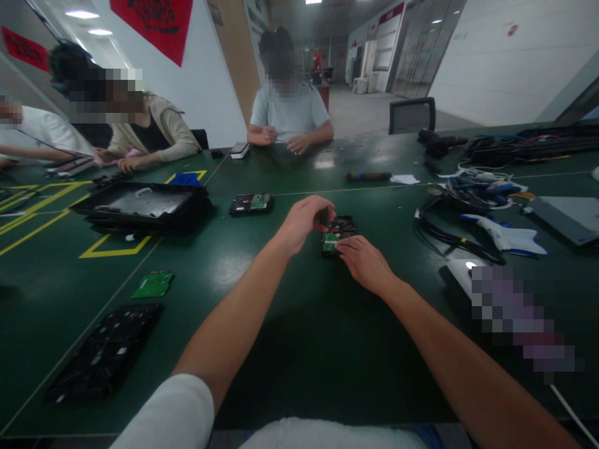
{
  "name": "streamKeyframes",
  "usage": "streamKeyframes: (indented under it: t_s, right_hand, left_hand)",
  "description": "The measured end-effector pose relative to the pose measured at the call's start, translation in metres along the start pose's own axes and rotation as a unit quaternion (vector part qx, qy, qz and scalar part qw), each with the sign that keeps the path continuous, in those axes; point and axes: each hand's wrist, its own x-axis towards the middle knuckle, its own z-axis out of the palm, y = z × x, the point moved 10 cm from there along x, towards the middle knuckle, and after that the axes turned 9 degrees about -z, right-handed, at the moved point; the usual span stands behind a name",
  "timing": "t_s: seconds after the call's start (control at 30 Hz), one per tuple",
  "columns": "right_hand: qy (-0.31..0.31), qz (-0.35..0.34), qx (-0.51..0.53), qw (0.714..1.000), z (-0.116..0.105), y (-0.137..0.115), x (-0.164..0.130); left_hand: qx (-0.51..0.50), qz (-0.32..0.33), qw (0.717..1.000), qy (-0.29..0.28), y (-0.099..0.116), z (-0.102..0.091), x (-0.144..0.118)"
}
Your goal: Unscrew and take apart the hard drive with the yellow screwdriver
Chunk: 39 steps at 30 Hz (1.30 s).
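Observation:
A hard drive (340, 229) lies board side up on the dark green table (299, 324), straight ahead of me. My left hand (303, 222) hovers over its far left corner, fingers curled around a small dark object that I cannot identify. My right hand (362, 260) rests on the drive's near edge with the fingertips touching the green circuit board.
A second hard drive (251, 203) lies further back left. A black tray (140, 209) stands at left, a loose green circuit board (153, 284) and a dark flat panel (105, 352) nearer me. Cables and tools (477, 187) crowd the right. Three people sit across the table.

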Motion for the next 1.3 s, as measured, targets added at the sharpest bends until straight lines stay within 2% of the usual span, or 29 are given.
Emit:
streamKeyframes:
  t_s: [0.13, 0.2, 0.4, 0.5, 0.67, 0.77, 0.9, 0.97, 1.17, 1.3]
  right_hand:
    - [0.005, -0.003, 0.008, 1.0, -0.001, 0.0, 0.0]
    - [0.004, -0.001, 0.011, 1.0, 0.0, 0.001, -0.001]
    - [0.01, 0.006, 0.015, 1.0, -0.001, 0.002, -0.001]
    - [0.009, 0.004, 0.012, 1.0, -0.001, 0.001, -0.001]
    - [0.007, 0.006, 0.014, 1.0, 0.0, 0.002, -0.002]
    - [0.008, 0.009, 0.012, 1.0, 0.0, 0.004, -0.002]
    - [0.004, 0.005, 0.008, 1.0, 0.0, 0.003, -0.002]
    - [0.005, 0.003, 0.007, 1.0, 0.0, 0.003, -0.002]
    - [0.011, -0.002, 0.011, 1.0, -0.001, 0.001, -0.001]
    - [0.011, 0.004, 0.014, 1.0, -0.003, 0.001, -0.001]
  left_hand:
    - [0.041, 0.018, 0.998, 0.032, 0.007, -0.006, -0.002]
    - [0.046, 0.01, 0.999, 0.028, 0.006, -0.006, -0.003]
    - [-0.053, -0.047, 0.997, -0.016, -0.008, 0.002, 0.0]
    - [-0.056, -0.028, 0.998, -0.003, -0.004, -0.001, 0.0]
    - [0.017, 0.018, 0.999, 0.034, 0.008, -0.008, -0.003]
    - [-0.003, -0.013, 1.0, 0.017, 0.002, -0.006, -0.002]
    - [-0.09, -0.08, 0.993, -0.013, -0.013, 0.001, 0.0]
    - [-0.104, -0.08, 0.991, -0.007, -0.014, 0.0, 0.001]
    - [-0.04, -0.029, 0.999, 0.02, -0.002, -0.007, 0.0]
    - [-0.065, -0.067, 0.996, 0.005, -0.01, -0.004, 0.0]
